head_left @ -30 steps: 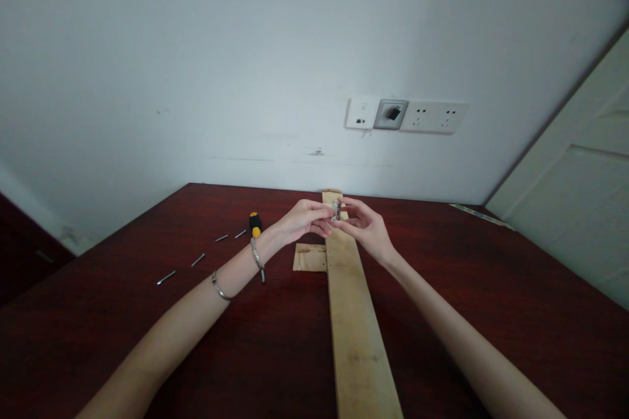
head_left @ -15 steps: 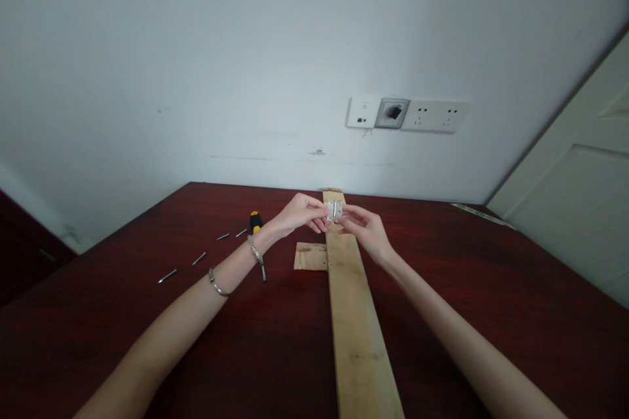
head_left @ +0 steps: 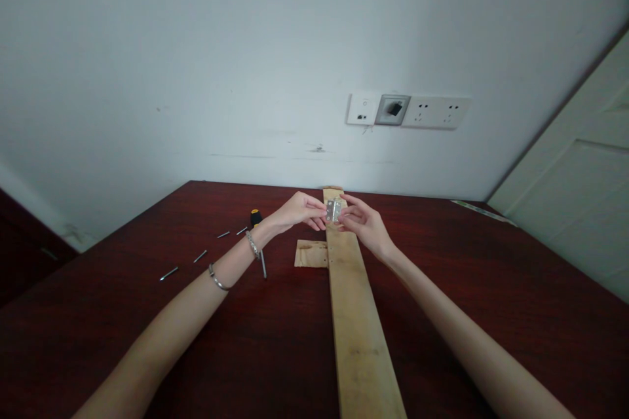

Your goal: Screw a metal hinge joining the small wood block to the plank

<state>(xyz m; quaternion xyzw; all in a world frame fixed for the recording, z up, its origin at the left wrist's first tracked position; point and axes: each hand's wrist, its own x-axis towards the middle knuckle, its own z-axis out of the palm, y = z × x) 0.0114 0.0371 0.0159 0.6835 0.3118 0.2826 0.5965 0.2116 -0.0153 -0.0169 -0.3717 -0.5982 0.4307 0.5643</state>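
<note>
I see the board point(head_left: 356, 321) running lengthwise over the table point(head_left: 275, 347), away from me, its far end near the wall point(head_left: 275, 65). A short wood piece point(head_left: 311, 254) lies against its left edge; whether it runs underneath, I can't tell. Over the board's far part I have the hinge point(head_left: 333, 209) between the left hand point(head_left: 304, 211) and the right hand point(head_left: 364, 224). Left of the wood piece lies the screwdriver point(head_left: 255, 217), partly behind the left wrist. Farther left I count four nails point(head_left: 169, 273), spread apart. A strip point(head_left: 481, 211) sits at the table's far right, near the door point(head_left: 584, 190). The sockets point(head_left: 436, 112) are on the wall, right of the board.
</note>
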